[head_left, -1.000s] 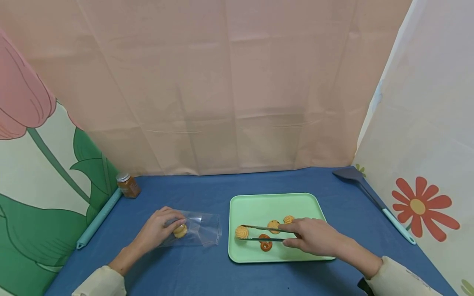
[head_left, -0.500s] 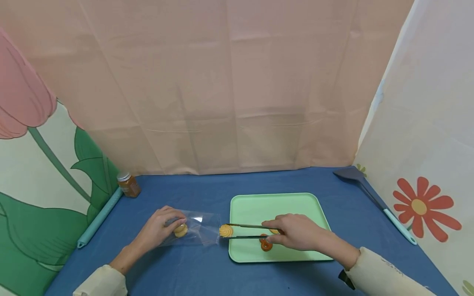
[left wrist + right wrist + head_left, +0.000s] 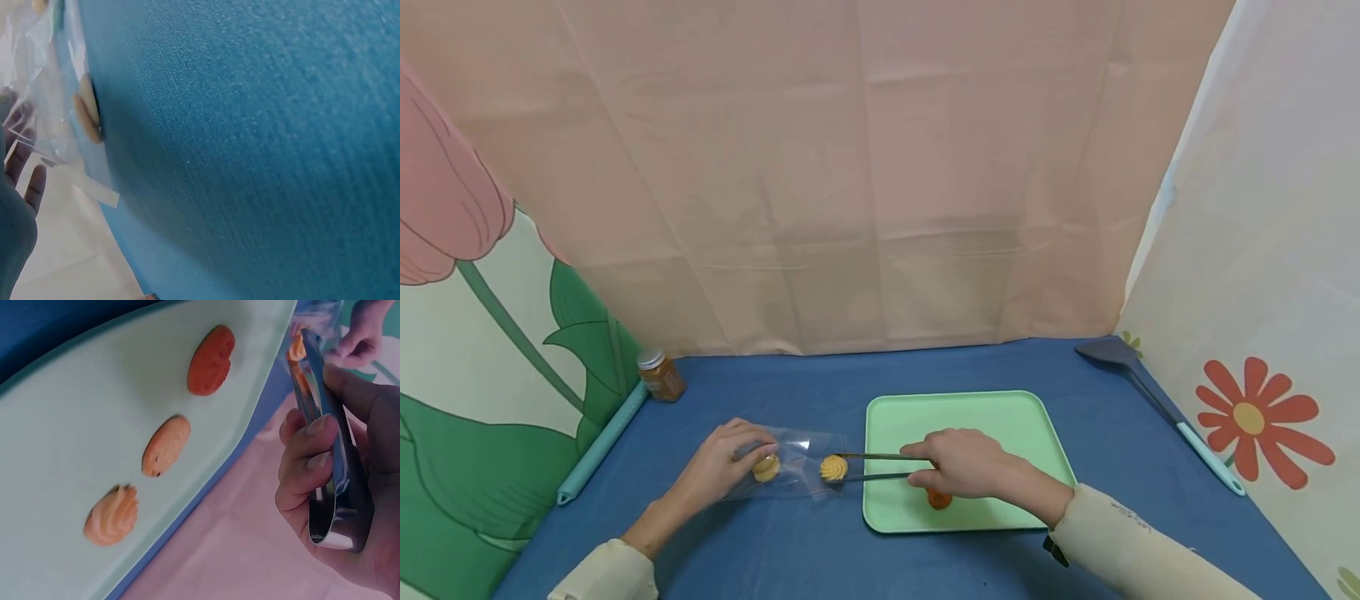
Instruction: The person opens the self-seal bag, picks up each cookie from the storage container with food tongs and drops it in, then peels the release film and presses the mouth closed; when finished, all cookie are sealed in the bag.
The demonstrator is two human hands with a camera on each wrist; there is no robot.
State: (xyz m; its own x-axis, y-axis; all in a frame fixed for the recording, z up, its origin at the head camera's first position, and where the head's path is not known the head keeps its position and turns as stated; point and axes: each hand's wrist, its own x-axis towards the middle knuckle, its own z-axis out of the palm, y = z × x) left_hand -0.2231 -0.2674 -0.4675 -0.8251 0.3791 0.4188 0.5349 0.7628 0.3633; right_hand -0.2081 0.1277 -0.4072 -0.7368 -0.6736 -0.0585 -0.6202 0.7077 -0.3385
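Note:
My left hand (image 3: 730, 462) pinches a clear plastic bag (image 3: 797, 442) lying on the blue cloth. Two stacked round cookies (image 3: 87, 109) are in the bag, close to my thumb. My right hand (image 3: 962, 462) grips metal tongs (image 3: 350, 512), which reach left over the tray's edge. A swirl cookie (image 3: 833, 468) sits between the tong tips, overlapping the bag's right end; I cannot tell how far inside it is. On the green tray (image 3: 962, 408) lie a reddish pretzel-shaped cookie (image 3: 211, 361), a speckled cookie (image 3: 166, 445) and another swirl cookie (image 3: 112, 515).
A spice jar (image 3: 661, 377) with a silver lid stands at the back left, near a teal roll (image 3: 602, 442) along the left edge. By the right wall lies a dark spatula (image 3: 1138, 387) with a pale blue handle. A beige cloth backdrop (image 3: 880, 208) rises behind.
My right hand has moved left, carrying the swirl cookie in the tongs from the tray to the bag's right end. The left hand and the bag have stayed nearly still.

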